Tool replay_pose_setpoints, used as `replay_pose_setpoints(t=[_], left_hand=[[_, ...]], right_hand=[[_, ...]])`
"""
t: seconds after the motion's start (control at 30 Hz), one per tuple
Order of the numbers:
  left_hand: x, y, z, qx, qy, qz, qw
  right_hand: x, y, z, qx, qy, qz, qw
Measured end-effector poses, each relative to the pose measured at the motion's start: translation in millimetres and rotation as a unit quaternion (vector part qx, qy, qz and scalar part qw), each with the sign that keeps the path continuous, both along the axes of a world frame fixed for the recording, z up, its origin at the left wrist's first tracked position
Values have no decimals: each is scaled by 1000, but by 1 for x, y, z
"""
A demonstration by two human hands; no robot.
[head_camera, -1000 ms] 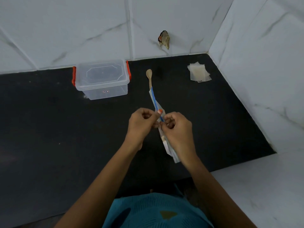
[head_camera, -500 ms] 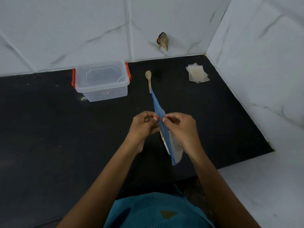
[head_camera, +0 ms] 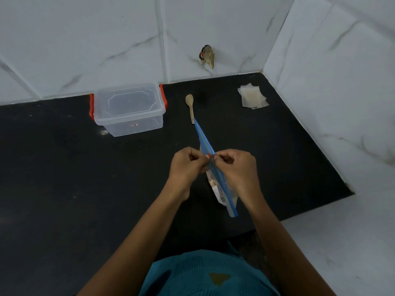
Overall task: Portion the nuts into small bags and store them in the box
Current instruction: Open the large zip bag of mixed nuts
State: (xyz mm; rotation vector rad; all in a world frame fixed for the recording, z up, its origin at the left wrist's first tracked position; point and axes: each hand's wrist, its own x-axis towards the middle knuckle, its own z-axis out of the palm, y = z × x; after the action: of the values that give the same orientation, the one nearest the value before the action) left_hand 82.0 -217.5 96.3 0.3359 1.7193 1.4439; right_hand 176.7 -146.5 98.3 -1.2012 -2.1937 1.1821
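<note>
Black tabletop (head_camera: pixel 64 189) in a white-tiled corner. Near centre, your left hand (head_camera: pixel 188 167) and right hand (head_camera: pixel 239 169), fingers curled, both pinch the blue zip strip of the nut bag (head_camera: pixel 221 193), which you hold edge-up between them. Beyond lies a wooden spoon (head_camera: pixel 190 105). Far left stands the lidded clear box (head_camera: pixel 128 107), and far right a stack of small bags (head_camera: pixel 253 98).

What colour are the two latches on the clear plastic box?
Orange-red latches on the box; the head view shows them.

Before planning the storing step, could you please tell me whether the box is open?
No, the clear lid sits closed on top of the box.
</note>
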Motion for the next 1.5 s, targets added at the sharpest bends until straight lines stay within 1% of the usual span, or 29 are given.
replay_pose_setpoints(t=[0.17,0.3,0.37,0.57,0.67,0.77,0.87,1.0,1.13,1.23,1.37,1.43,1.5], left_hand=[[-1,2,4,2,26,9,1000],[-4,1,3,-4,2,6,1000],[-8,-3,3,-22,19,-3,1000],[-25,-15,6,-64,118,-25,991],[-34,-19,8,-89,148,-42,984],[-44,-25,8,-113,154,-54,980],[-48,-28,7,-107,151,-71,980],[-51,-30,10,-107,149,-114,976],[-61,-29,17,-133,190,-209,950],[-61,-22,22,-134,223,-228,938],[-51,-2,30,-122,278,-251,919],[-44,12,32,-123,340,-252,898],[-39,27,32,-120,416,-230,871]], right_hand=[[-1,-3,1,46,-18,-17,999],[2,8,4,64,-43,-29,997],[7,20,7,77,-64,-32,994],[16,52,17,80,-88,18,993],[23,66,19,83,-100,16,991],[30,81,22,91,-133,13,987],[34,91,25,107,-147,22,983],[35,99,30,132,-159,74,976],[35,104,33,151,-163,115,968],[32,99,33,138,-146,111,973],[32,83,37,76,-108,73,989],[32,69,40,48,-86,34,995],[33,52,41,33,-84,-22,996]])
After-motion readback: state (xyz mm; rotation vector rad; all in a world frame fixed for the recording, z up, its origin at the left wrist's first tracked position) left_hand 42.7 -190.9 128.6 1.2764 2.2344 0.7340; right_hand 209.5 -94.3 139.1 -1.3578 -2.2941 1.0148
